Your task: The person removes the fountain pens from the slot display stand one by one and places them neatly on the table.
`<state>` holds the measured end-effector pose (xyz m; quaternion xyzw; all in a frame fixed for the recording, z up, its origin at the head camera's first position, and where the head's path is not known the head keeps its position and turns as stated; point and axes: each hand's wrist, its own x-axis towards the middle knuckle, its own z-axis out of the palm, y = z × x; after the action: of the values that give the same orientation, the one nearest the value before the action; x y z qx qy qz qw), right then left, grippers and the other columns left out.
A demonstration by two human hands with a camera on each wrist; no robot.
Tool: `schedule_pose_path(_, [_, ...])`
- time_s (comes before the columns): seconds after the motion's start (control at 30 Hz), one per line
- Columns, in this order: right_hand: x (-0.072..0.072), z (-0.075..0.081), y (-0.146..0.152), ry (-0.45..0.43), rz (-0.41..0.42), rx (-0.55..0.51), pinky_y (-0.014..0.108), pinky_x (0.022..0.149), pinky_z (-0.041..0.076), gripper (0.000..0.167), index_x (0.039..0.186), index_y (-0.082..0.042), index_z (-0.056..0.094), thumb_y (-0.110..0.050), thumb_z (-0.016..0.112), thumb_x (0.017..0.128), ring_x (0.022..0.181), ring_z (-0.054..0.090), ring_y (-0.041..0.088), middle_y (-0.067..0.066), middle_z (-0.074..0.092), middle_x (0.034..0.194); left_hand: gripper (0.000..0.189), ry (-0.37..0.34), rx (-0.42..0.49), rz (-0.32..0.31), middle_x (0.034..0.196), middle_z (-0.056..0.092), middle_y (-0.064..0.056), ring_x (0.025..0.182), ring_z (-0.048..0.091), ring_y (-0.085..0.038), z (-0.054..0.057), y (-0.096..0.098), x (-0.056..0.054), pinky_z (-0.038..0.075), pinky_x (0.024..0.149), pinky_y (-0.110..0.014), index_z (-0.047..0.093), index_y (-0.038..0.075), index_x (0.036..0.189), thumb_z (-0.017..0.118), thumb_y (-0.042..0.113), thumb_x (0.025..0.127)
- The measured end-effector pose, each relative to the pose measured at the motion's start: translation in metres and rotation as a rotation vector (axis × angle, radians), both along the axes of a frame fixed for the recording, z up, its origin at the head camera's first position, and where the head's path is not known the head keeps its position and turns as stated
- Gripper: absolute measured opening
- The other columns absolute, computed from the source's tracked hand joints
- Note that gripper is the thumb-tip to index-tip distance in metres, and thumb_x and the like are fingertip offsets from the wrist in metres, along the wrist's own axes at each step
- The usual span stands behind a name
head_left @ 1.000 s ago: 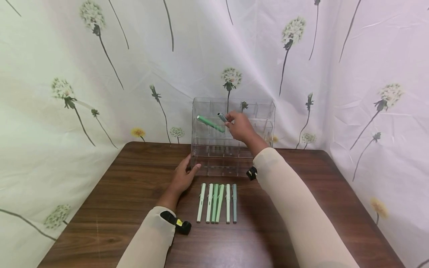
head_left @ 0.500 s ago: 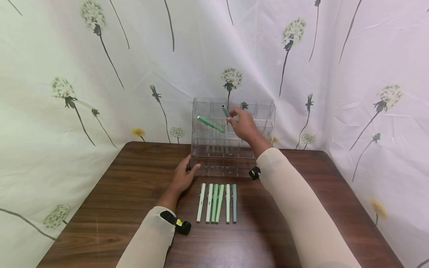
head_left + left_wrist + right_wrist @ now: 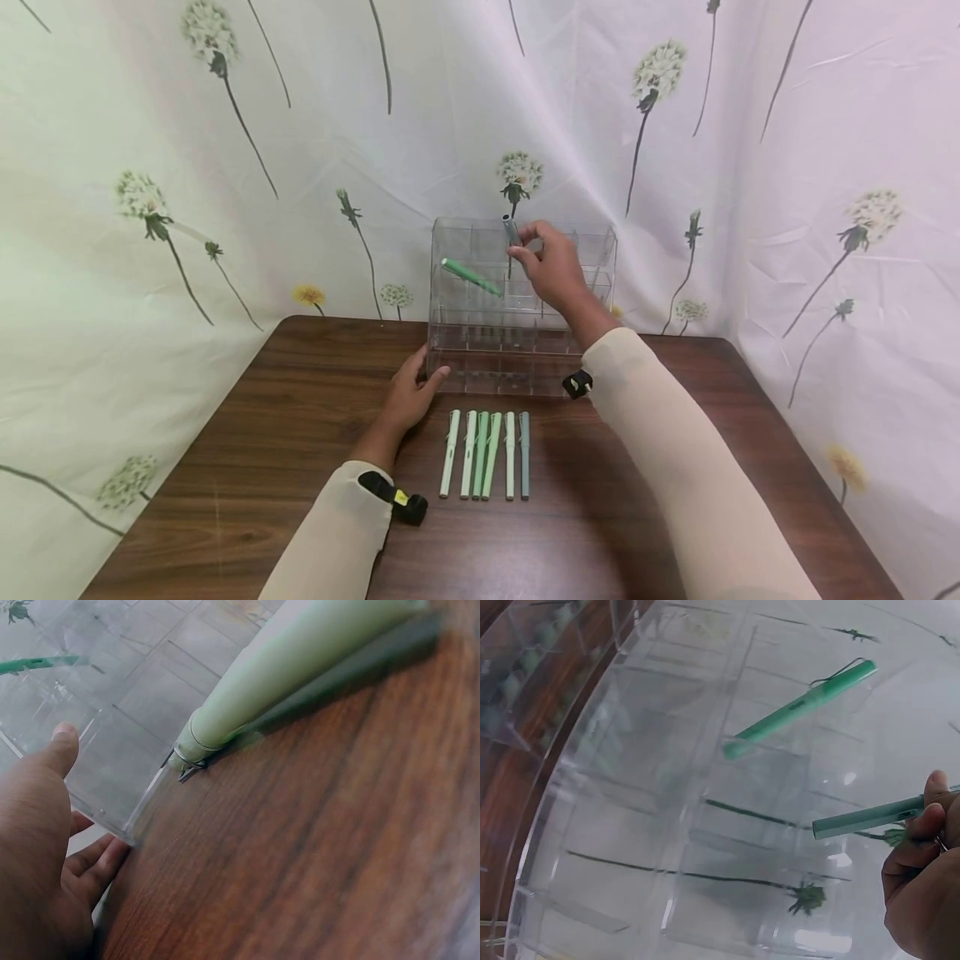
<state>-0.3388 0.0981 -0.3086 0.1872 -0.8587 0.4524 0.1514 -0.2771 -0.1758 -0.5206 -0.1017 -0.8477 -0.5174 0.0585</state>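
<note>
A clear plastic tiered organizer [image 3: 483,337] stands upright on the table. At its lower left corner my left hand [image 3: 408,396] holds the side, thumb in front and fingers round the edge; the left wrist view shows this hand [image 3: 52,825] at the corner too. My right hand [image 3: 553,262] pinches a grey-green pen [image 3: 512,231] over the upper tiers. In the right wrist view that pen [image 3: 866,818] points out from the fingers toward the compartments. A green pen [image 3: 471,277] leans slantwise in an upper left compartment, its clip showing in the right wrist view.
Several capped pens [image 3: 491,454] in white, green and grey-blue lie in a row before the organizer on the brown wooden table [image 3: 300,433]. A pale green pen [image 3: 262,675] looms close in the left wrist view. A dandelion-print curtain [image 3: 420,150] hangs behind.
My right hand has risen and shifted slightly right with the grey-green pen, which now stands more upright. The left hand, organizer and other pens have stayed put.
</note>
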Motion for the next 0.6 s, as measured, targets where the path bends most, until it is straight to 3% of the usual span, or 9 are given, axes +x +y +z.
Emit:
schedule_pose_path(0.17, [0.008,0.006,-0.002,0.052,0.003,-0.037,0.037,0.061,0.043,0.024,0.125,-0.010,0.062,-0.025,0.071,0.108,0.075,0.073,0.019,0.010,0.068,0.129,0.077,-0.002,-0.002,0.014,0.171,0.043,-0.018,0.154,0.050,-0.041,-0.001,0.000,0.000,0.049,0.120,-0.062,0.028,0.021,0.175,0.062,0.048,0.112])
schedule_pose_path(0.3, [0.015,0.007,-0.004,0.069,-0.003,-0.037,0.036,0.055,0.039,0.026,0.125,-0.011,0.062,-0.026,0.073,0.107,0.053,0.049,0.015,0.011,0.065,0.094,0.077,0.004,-0.006,0.026,0.171,0.043,-0.019,0.155,0.049,-0.041,-0.002,0.000,0.000,0.048,0.121,-0.062,0.028,0.020,0.175,0.063,0.047,0.111])
schedule_pose_path(0.4, [0.019,0.007,-0.004,0.100,0.004,-0.040,0.035,0.052,0.035,0.026,0.123,-0.010,0.063,-0.025,0.075,0.106,0.049,0.032,0.016,0.006,0.059,0.085,0.077,0.006,-0.007,0.025,0.171,0.044,-0.019,0.154,0.050,-0.041,-0.001,0.000,0.001,0.048,0.121,-0.062,0.029,0.020,0.175,0.064,0.047,0.111])
schedule_pose_path(0.47, [0.021,0.006,-0.003,0.118,0.014,-0.044,0.034,0.052,0.037,0.025,0.120,-0.009,0.063,-0.023,0.076,0.105,0.048,0.035,0.015,0.006,0.062,0.086,0.077,0.005,-0.009,0.023,0.171,0.044,-0.019,0.154,0.049,-0.041,0.000,0.000,0.001,0.048,0.121,-0.061,0.029,0.020,0.175,0.063,0.047,0.111])
schedule_pose_path(0.6, [0.026,0.005,-0.002,0.121,0.067,-0.074,0.032,0.054,0.047,0.023,0.115,-0.008,0.061,-0.017,0.079,0.102,0.053,0.054,0.017,0.012,0.071,0.089,0.077,-0.007,-0.008,0.025,0.171,0.043,-0.018,0.155,0.050,-0.040,0.000,0.000,0.000,0.049,0.121,-0.061,0.029,0.022,0.175,0.063,0.048,0.111])
